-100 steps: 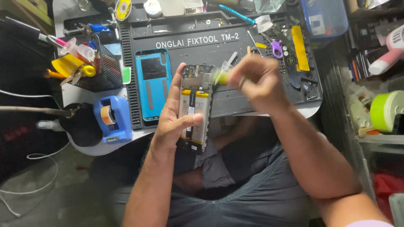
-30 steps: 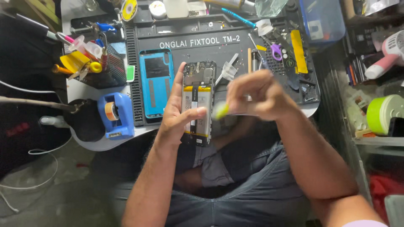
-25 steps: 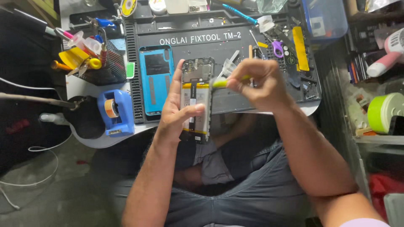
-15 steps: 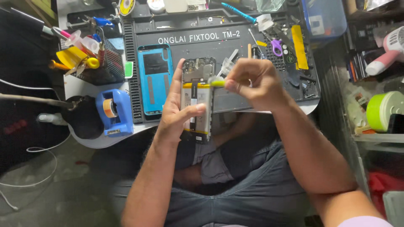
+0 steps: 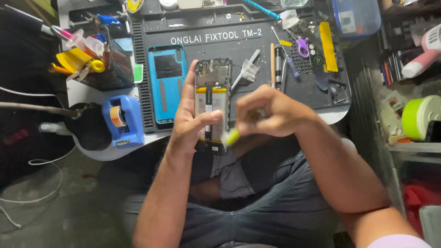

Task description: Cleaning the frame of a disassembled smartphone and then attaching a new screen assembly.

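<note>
Left hand [image 5: 190, 121] clamps the opened phone [image 5: 212, 103] steady off the counter's near edge, so the right hand [image 5: 268, 112], pinching the yellow-green tool [image 5: 231, 136], should work gently

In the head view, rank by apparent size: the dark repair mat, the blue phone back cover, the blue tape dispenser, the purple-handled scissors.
1. Dark rubber repair mat
2. Blue plastic phone back cover
3. Blue tape dispenser
4. Small purple-handled scissors

All lie on the bench at similar depth, so the order looks reliable.

Blue phone back cover [image 5: 167, 83], blue tape dispenser [image 5: 121, 120], purple scissors [image 5: 302, 46]
</note>
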